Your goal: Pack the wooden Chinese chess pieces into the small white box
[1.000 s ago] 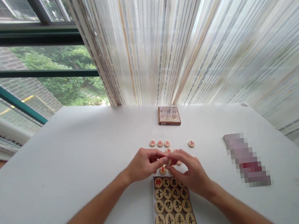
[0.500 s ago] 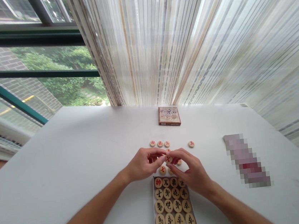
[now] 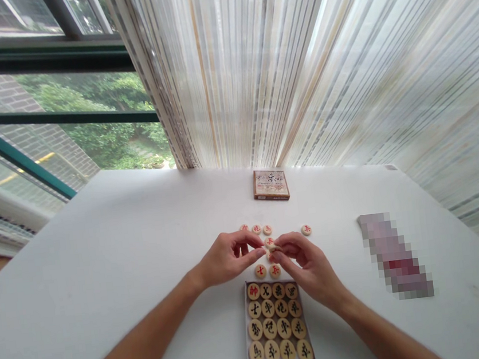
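My right hand [image 3: 307,261] pinches a small round wooden piece [image 3: 272,248], tilted nearly edge-on, above several loose pieces. My left hand [image 3: 229,257] is beside that piece, thumb and forefinger apart at its left edge; whether they touch it is unclear. Below the hands, a shallow white box [image 3: 248,340] holds rows of round pieces with black characters and one red-marked piece [image 3: 253,292] at its top left corner. Two red-marked pieces, one at left [image 3: 261,271] and one at right [image 3: 274,270], lie just above the box.
Several red-marked pieces [image 3: 256,230] lie beyond the hands, and another piece [image 3: 306,230] sits apart to the right. A flat decorated box [image 3: 270,185] is near the curtain [image 3: 228,77]. A blurred-out object [image 3: 395,257] rests on the white table [image 3: 161,211] at right.
The held piece has tilted from face-up to nearly edge-on. My right hand has shifted slightly, uncovering the red-marked piece above the box and more of the box's top right piece.
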